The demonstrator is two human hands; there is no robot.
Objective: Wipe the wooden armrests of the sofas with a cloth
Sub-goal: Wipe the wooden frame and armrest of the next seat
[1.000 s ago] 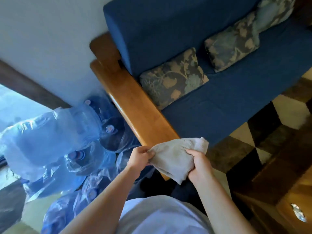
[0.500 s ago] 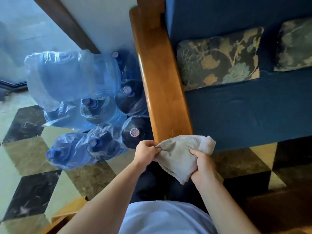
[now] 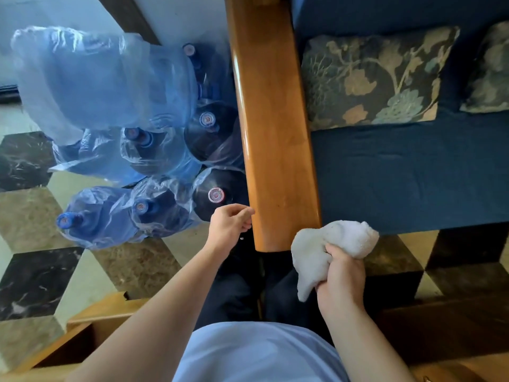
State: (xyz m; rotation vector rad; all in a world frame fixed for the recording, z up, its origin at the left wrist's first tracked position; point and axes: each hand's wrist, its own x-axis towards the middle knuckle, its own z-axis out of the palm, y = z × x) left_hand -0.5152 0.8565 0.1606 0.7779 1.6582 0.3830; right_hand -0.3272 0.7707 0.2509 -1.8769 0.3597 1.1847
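The wooden armrest (image 3: 275,128) runs from twelve o'clock down to the centre, its near end just ahead of the person. The right hand (image 3: 341,277), at four o'clock of that end, grips a bunched white cloth (image 3: 330,244) clear of the wood. The left hand (image 3: 230,224), loosely curled and empty, sits just beside the armrest's nine o'clock edge. Blue water bottles (image 3: 132,150) wrapped in plastic crowd the checkered floor (image 3: 33,271) at ten o'clock; a floral cushion (image 3: 371,78) lies on the blue sofa seat (image 3: 413,175) at two o'clock.

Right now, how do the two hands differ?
The right hand is closed around the bunched white cloth; the left hand holds nothing, fingers loosely curled. The left hand sits beside the wooden armrest's near end, the right hand below it. Both are bare.
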